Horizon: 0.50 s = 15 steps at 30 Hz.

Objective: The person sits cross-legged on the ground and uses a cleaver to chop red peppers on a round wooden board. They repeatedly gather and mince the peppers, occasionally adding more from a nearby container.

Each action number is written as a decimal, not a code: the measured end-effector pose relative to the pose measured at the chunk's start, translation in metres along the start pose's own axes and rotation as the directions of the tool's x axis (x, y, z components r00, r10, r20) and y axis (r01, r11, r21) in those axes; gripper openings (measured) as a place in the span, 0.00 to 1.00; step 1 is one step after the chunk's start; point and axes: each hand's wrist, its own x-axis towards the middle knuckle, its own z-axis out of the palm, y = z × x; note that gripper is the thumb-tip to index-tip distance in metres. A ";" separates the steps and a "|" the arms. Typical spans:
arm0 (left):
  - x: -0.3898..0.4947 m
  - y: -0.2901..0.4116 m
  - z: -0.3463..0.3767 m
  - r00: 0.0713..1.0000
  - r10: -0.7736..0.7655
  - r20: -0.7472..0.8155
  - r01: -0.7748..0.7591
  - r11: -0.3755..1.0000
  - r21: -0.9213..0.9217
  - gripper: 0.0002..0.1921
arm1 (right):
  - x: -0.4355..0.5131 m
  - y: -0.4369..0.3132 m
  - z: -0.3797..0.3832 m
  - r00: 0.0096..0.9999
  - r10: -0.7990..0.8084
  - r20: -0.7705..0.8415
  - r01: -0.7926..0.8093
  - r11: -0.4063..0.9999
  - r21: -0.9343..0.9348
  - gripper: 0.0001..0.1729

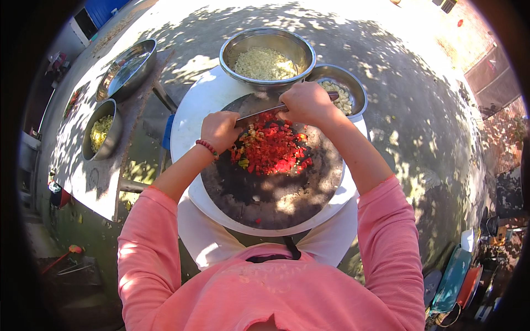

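My right hand (308, 103) is closed around the dark handle (333, 95) of a kitchen knife. Its blade (261, 112) is seen nearly edge-on and slants down to the left, where my left hand (220, 130) grips the tip end. Chopped red peppers (275, 147), with a few green and yellow bits, lie in a heap under and in front of the blade. They rest on a round, dark chopping board (265, 211). Whether the cutting edge touches the board is hidden by the peppers and my hands.
A white round table (194, 107) carries the board. At its far side stand a steel bowl (227, 62) of chopped pale pieces and a smaller steel bowl (359, 85) of peeled garlic cloves. Leftward, a bench (109, 182) bears a steel basin (145, 68) and a bowl (109, 142) with yellow-green bits.
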 end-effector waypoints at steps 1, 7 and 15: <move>0.003 0.003 -0.001 0.999 -0.014 -0.030 0.014 1.000 -0.002 0.09 | 0.004 0.008 0.007 1.000 0.009 0.018 -0.010 1.000 0.029 0.22; 0.023 0.022 0.010 0.980 -0.093 0.173 0.050 0.970 0.238 0.07 | 0.008 0.029 0.042 0.998 0.051 0.032 -0.054 0.995 0.088 0.25; 0.039 0.039 0.004 0.988 0.076 0.136 -0.098 0.983 0.157 0.06 | -0.023 0.043 0.029 0.997 0.072 0.019 -0.074 0.988 0.137 0.23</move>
